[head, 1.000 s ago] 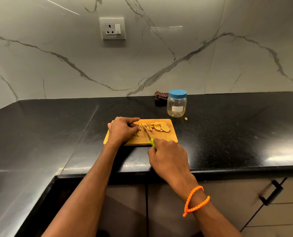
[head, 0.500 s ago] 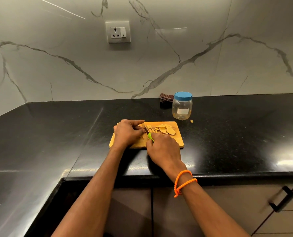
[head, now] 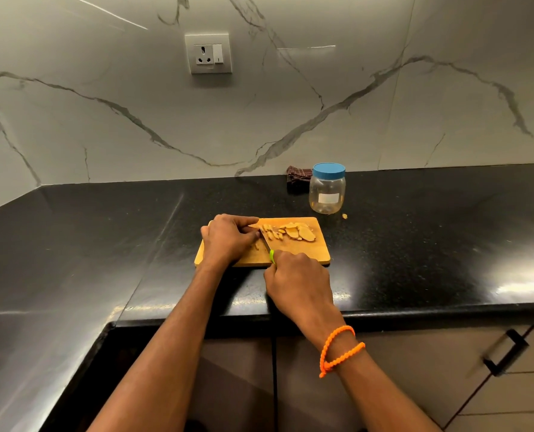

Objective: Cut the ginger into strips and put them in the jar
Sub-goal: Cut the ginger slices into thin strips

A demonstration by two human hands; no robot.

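One rectangular wooden cutting board (head: 306,254) on the black glossy stone surface (head: 103,244). One clear plastic jar with a blue screw lid (head: 327,188), one white label on it. One knife with a green handle (head: 271,255); one blade. Pale ginger slices (head: 300,232) in one loose heap on the board, overlapping, too small to count exactly; several thinner cut strips (head: 272,234) beside the blade, number unclear. One stray ginger bit (head: 344,216) on the surface near the jar. One dark checked cloth (head: 296,177). One white wall socket with one switch (head: 209,53). Two hands: left (head: 228,238), right (head: 296,282). Two loops of orange beaded bracelet (head: 337,347) on the right wrist. One black cabinet handle (head: 505,353).
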